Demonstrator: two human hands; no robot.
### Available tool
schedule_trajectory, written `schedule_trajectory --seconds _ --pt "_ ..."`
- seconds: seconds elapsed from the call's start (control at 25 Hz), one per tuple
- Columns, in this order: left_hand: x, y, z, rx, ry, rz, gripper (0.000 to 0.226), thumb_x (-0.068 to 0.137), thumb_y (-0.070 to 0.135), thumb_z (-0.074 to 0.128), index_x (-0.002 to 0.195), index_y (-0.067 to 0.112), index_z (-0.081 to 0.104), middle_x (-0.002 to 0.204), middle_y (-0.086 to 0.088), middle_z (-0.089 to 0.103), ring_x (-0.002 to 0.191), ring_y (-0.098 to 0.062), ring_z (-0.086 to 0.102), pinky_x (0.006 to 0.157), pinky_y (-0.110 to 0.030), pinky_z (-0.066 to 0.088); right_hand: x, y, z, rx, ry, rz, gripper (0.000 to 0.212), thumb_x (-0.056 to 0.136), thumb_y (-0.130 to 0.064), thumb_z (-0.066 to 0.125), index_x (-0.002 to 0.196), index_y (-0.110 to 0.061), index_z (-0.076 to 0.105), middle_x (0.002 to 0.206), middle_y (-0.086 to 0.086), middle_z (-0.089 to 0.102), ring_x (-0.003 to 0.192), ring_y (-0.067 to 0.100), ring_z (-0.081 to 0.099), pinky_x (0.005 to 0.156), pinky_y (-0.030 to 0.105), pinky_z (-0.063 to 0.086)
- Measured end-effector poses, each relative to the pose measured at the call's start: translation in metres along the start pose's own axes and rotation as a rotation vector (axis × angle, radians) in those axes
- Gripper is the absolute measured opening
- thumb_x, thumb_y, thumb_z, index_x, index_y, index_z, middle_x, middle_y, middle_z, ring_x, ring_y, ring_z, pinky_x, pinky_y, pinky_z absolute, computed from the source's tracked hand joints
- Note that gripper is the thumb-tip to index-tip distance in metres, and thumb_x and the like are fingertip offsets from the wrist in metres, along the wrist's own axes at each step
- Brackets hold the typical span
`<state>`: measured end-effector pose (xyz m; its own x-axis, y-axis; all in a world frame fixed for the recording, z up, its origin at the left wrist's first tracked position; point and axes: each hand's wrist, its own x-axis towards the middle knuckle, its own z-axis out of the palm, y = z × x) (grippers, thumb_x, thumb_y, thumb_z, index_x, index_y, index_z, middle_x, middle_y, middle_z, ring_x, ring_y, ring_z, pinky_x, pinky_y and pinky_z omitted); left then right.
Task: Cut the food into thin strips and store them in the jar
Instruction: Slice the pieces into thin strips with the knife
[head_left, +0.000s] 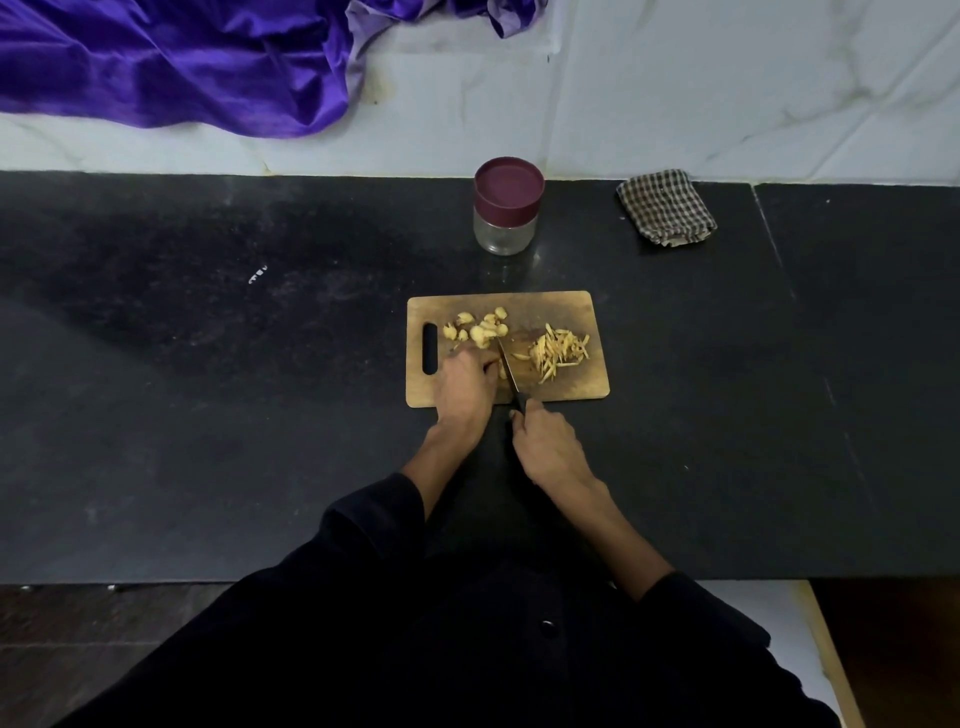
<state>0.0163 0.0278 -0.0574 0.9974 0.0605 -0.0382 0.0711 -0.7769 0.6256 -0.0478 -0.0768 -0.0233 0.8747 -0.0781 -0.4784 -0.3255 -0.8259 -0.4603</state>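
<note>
A wooden cutting board (571, 306) lies on the black counter. Several pale yellow food pieces (480, 327) sit at its back left, and a heap of thin strips (558, 353) lies at its right. My left hand (465, 387) rests on the board and holds a piece of food (502, 371) down with curled fingers. My right hand (545, 447) grips the black handle of a knife (508, 366), whose blade stands against that piece. A glass jar (505, 231) with a maroon lid (509, 187) on it stands behind the board.
A folded checked cloth (666, 207) lies at the back right of the counter (208, 364). Purple fabric (171, 62) drapes over the white marble wall at the back left. The counter's front edge runs just before my body.
</note>
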Motion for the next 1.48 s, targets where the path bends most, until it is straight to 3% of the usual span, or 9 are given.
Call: schedule_trajectory --seconds 0.32,0.44,0.68,0.8,0.92,1.28,1.48 --pt "-0.002 0.004 0.002 0.027 0.001 -0.019 0.013 0.089 0.011 0.060 0.090 0.011 0.073 0.093 -0.004 0.070 0.081 -0.018 0.064 0.072 -0.035 0.055 -0.005 -0.001 0.003 -0.035 -0.061 0.078 0.029 0.106 -0.030 0.036 0.120 -0.008 0.048 0.118 0.017 0.061 0.108 0.034 0.060 0.082 0.044 0.047" --pt "-0.001 0.003 0.002 0.028 0.006 -0.018 0.012 0.088 0.014 0.062 0.089 0.011 0.074 0.095 -0.004 0.069 0.081 -0.017 0.063 0.069 -0.027 0.051 -0.014 0.007 0.005 -0.057 -0.079 0.068 0.028 0.106 -0.030 0.035 0.117 -0.008 0.048 0.117 0.017 0.062 0.107 0.033 0.060 0.077 0.041 0.043" --pt "-0.002 0.001 0.001 0.009 0.027 -0.001 0.015 0.088 0.011 0.063 0.098 0.012 0.074 0.104 -0.004 0.069 0.091 -0.016 0.064 0.074 -0.024 0.050 -0.006 0.013 -0.007 0.003 0.027 0.085 0.033 0.106 -0.032 0.036 0.121 -0.006 0.050 0.113 0.016 0.064 0.104 0.032 0.062 0.081 0.042 0.048" --pt "-0.003 0.000 -0.002 -0.094 0.021 0.016 0.021 0.088 0.007 0.062 0.107 0.008 0.071 0.112 -0.006 0.067 0.100 -0.017 0.062 0.082 -0.015 0.043 -0.007 0.014 -0.006 0.036 0.031 0.043 0.033 0.106 -0.033 0.038 0.121 -0.007 0.051 0.110 0.016 0.065 0.102 0.032 0.063 0.083 0.044 0.051" --pt "-0.004 -0.003 -0.005 -0.140 0.027 0.015 0.022 0.089 0.005 0.061 0.109 0.007 0.070 0.111 -0.008 0.066 0.097 -0.015 0.061 0.079 -0.008 0.037 -0.006 0.007 -0.002 0.037 0.013 0.004 0.033 0.105 -0.033 0.038 0.120 -0.006 0.052 0.109 0.016 0.066 0.101 0.033 0.064 0.083 0.045 0.052" --pt "-0.003 -0.003 0.004 -0.129 0.056 -0.009 0.019 0.087 0.005 0.060 0.101 0.009 0.073 0.103 -0.007 0.068 0.085 -0.016 0.064 0.077 -0.032 0.055 -0.002 -0.002 0.003 -0.016 0.002 -0.004 0.030 0.106 -0.029 0.039 0.120 -0.006 0.051 0.113 0.018 0.064 0.104 0.035 0.062 0.077 0.042 0.047" --pt "-0.003 0.000 0.004 -0.105 0.048 -0.038 0.019 0.088 0.005 0.061 0.102 0.008 0.072 0.105 -0.008 0.067 0.086 -0.018 0.064 0.077 -0.033 0.055 -0.003 -0.003 0.003 -0.009 -0.042 0.053 0.030 0.106 -0.026 0.038 0.123 -0.005 0.049 0.120 0.019 0.061 0.109 0.035 0.059 0.076 0.040 0.042"
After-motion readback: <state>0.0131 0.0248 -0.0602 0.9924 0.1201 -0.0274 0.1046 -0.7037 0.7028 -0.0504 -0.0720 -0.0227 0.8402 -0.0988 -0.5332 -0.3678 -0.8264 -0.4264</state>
